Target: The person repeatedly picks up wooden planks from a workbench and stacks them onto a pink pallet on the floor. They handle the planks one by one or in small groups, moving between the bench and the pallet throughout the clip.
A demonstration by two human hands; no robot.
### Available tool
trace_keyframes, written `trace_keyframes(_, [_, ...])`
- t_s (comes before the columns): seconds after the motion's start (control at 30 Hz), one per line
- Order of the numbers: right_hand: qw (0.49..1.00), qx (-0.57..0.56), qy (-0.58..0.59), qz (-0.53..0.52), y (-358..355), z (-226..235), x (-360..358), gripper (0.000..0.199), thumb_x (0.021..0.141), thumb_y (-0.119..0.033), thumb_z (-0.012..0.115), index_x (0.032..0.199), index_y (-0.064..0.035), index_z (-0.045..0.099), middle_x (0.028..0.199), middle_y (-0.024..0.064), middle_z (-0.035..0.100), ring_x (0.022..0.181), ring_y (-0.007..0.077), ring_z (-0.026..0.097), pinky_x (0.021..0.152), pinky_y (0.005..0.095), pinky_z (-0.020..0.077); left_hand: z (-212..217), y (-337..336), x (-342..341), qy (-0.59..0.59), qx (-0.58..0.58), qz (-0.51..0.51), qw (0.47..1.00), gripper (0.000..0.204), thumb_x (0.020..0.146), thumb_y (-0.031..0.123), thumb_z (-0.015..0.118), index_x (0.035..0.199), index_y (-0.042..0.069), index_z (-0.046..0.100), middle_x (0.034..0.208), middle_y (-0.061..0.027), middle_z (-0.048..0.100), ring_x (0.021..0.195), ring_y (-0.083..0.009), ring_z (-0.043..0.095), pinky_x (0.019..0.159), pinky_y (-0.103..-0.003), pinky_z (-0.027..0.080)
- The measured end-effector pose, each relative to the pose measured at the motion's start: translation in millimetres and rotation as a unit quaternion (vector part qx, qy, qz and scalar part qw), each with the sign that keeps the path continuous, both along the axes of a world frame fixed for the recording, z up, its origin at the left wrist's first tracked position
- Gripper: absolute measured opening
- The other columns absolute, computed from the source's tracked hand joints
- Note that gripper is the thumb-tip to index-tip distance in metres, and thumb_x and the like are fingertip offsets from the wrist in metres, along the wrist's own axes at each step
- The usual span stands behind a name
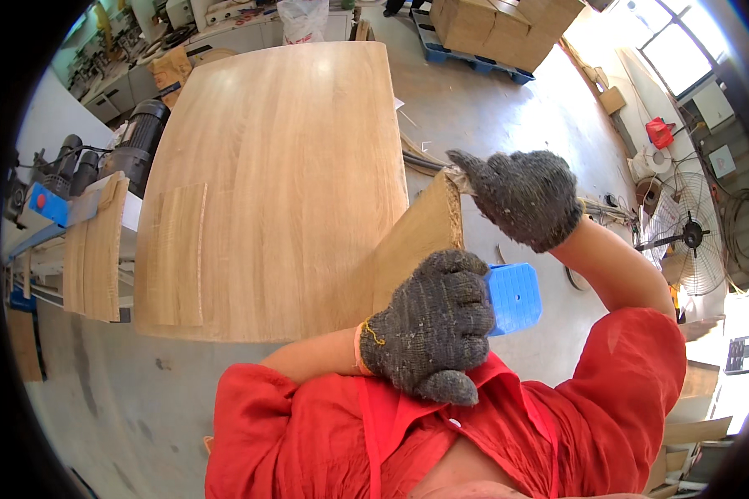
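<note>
A wood-grain board (416, 237) is tilted up on edge, with its rough raw edge facing right. My left hand (433, 324), in a dark grey knitted glove, is closed over the near end of this board. My right hand (524, 200), gloved the same way, is closed at the far corner of the raw edge, thumb pointing left. A small whitish piece shows under its fingers, too little to name. Left of the board lies a large wood-grain panel (283, 166), with narrow strips (179, 254) on its near left part.
A blue plastic stool (516, 299) stands right of my left hand. Machinery with a dark motor (146, 137) and more strips (96, 258) sits at the left. A floor fan (691, 233) is at the right. Cardboard boxes (503, 29) rest on a blue pallet (474, 60) at the back.
</note>
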State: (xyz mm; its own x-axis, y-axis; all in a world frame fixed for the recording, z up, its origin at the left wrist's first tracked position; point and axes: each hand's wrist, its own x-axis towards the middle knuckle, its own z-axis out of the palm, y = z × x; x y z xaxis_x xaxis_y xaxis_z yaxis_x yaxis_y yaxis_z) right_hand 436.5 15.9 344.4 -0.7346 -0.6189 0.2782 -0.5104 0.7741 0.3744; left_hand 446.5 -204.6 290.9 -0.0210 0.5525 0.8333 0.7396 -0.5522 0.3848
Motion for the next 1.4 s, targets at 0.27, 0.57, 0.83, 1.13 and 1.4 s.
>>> trace_keyframes(0.27, [0.982,-0.006,0.038,-0.183,43,-21,-37,0.022,0.092,-0.025,0.054,0.102,-0.0075,0.064,0.073,0.0118,0.067,0.059,0.0276,0.064,0.052,0.0408,0.051,0,3,-6,0.011,0.022,-0.013,1.0,0.048,0.081,0.055,0.053,0.063,0.011,0.055,0.074,-0.0093,0.049,0.075,-0.0333,0.049,0.083,-0.053,0.039])
trace_keyframes(0.57, [0.99,-0.091,-0.087,-0.066,-1,2,7,0.047,0.083,-0.028,0.063,0.127,-0.0139,0.056,0.069,0.0082,0.06,0.059,0.0258,0.061,0.051,0.0385,0.0462,-3,1,-7,0.024,0.021,0.002,1.0,0.053,0.086,0.061,0.043,0.065,0.013,0.052,0.072,-0.0058,0.051,0.072,-0.0302,0.051,0.077,-0.054,0.042])
trace_keyframes(0.83, [0.98,0.07,0.001,-0.188,45,-26,-42,0.041,0.083,-0.023,0.061,0.123,-0.0149,0.058,0.072,0.0087,0.062,0.06,0.0245,0.061,0.051,0.0375,0.0475,5,7,-7,0.027,0.011,-0.016,0.999,0.045,0.078,0.052,0.057,0.062,0.01,0.055,0.074,-0.0098,0.051,0.076,-0.0339,0.05,0.081,-0.054,0.04])
trace_keyframes(1.13, [0.995,-0.087,-0.048,-0.015,5,-11,-2,0.049,0.08,-0.022,0.064,0.128,-0.0116,0.054,0.079,0.0116,0.061,0.07,0.0261,0.061,0.06,0.04,0.0484,-2,2,-11,0.008,0.016,-0.013,1.0,0.044,0.077,0.052,0.058,0.064,0.01,0.055,0.074,-0.0102,0.051,0.076,-0.0337,0.05,0.08,-0.054,0.04])
trace_keyframes(1.4, [0.993,0.021,0.047,-0.105,41,-34,-36,0.034,0.085,-0.024,0.059,0.116,-0.0113,0.061,0.067,0.0076,0.061,0.053,0.0243,0.059,0.048,0.0393,0.0468,4,2,-10,0.021,-0.005,-0.005,1.0,0.044,0.075,0.052,0.058,0.063,0.01,0.054,0.075,-0.0094,0.053,0.077,-0.0325,0.051,0.082,-0.054,0.041])
